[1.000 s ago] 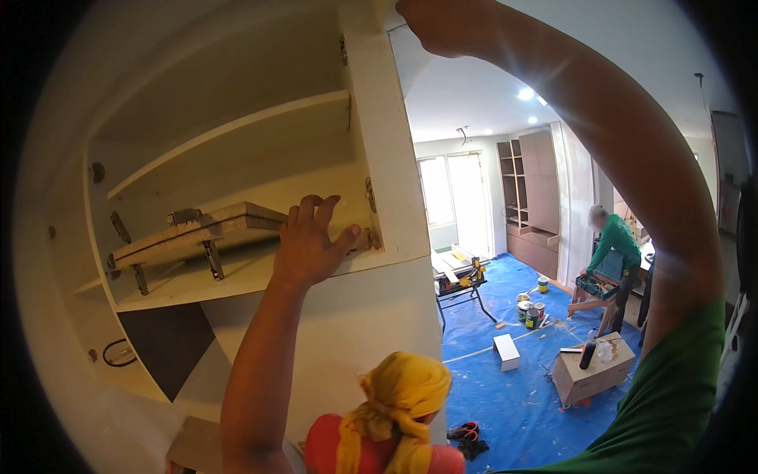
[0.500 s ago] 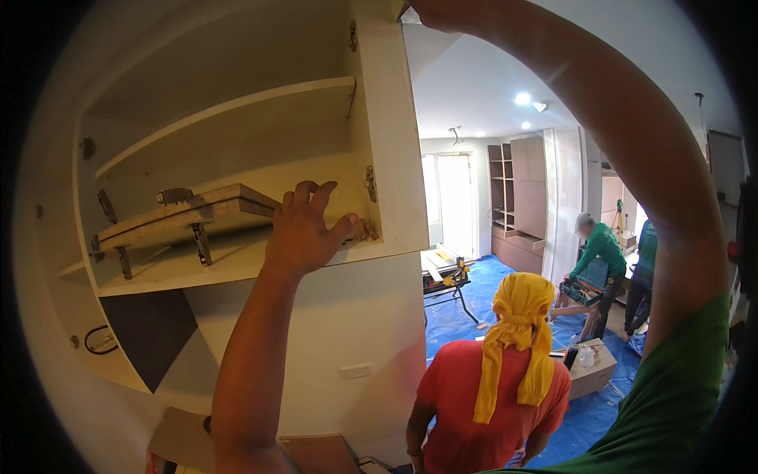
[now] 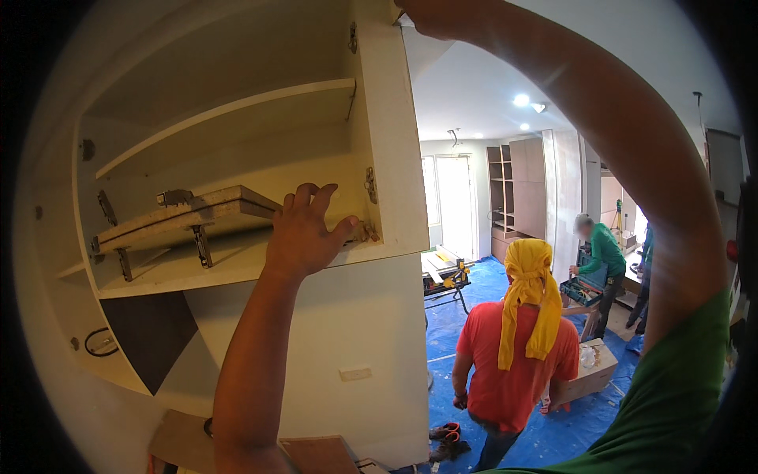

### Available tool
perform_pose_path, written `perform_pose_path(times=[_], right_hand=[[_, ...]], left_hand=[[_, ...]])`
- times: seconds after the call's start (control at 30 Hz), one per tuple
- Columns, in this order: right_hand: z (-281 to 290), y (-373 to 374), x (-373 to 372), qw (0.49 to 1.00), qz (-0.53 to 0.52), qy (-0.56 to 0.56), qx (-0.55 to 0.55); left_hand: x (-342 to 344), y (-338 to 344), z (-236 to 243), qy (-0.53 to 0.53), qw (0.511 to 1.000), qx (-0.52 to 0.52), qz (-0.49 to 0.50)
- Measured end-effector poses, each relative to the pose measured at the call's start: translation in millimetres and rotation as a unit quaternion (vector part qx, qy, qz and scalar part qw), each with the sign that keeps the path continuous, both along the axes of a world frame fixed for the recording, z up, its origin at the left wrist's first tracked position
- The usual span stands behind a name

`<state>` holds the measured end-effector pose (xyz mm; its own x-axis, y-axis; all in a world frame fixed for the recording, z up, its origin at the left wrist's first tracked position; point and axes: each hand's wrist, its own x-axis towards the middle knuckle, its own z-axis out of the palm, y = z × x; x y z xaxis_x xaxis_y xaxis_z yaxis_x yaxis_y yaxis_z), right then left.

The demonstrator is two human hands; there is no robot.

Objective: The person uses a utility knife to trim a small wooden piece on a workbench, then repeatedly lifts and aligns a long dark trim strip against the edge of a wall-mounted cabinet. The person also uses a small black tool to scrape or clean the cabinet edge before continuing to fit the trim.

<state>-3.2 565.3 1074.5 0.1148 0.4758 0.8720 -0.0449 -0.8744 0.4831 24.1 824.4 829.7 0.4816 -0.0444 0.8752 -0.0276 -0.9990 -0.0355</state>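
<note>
My left hand [image 3: 308, 233] rests at the front edge of an open white wall cabinet [image 3: 399, 142], fingers apart and nothing gripped. Its fingertips reach inside, beside the end of some stacked cabinet doors [image 3: 185, 220] that lie tilted on the bottom board. Metal hinges [image 3: 202, 246] stick out from those doors. High up, my right hand [image 3: 433, 17] is at the top of the cabinet's right side; its fingers are mostly cut off by the picture's edge. A hinge plate [image 3: 370, 184] is fixed to the inner right wall, and small debris [image 3: 365, 231] lies in the corner below it.
Below to the right, a person in a red shirt [image 3: 517, 359] and yellow headcloth stands on blue floor sheeting [image 3: 474, 371]. Farther off, a person in green [image 3: 604, 249] bends by an open toolbox [image 3: 582, 292]. A saw stand [image 3: 448, 280] and a wooden box [image 3: 586, 378] stand nearby.
The person in red has moved away from me across the sheeting, showing legs and shoes on the floor. The person in green has shifted an arm over the toolbox. My hands stay nearly still.
</note>
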Motion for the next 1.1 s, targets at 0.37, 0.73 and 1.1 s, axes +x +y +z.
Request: perform_pose_path(times=[0.37, 0.73, 1.1], right_hand=[[-22.6, -57.3, 14.7, 0.995, 0.087, 0.039, 0.012], [-114.7, -24.8, 98.4, 0.892, 0.417, 0.114, 0.129], [-110.7, 36.6, 104.1, 0.867, 0.427, 0.112, 0.23]], left_hand=[[-7.5, -3.3, 4.3, 0.037, 0.999, -0.021, 0.006], [-3.1, -6.4, 6.7, 0.041, 0.999, -0.01, 0.003], [-3.1, -4.9, 8.5, 0.055, 0.998, -0.024, 0.006]])
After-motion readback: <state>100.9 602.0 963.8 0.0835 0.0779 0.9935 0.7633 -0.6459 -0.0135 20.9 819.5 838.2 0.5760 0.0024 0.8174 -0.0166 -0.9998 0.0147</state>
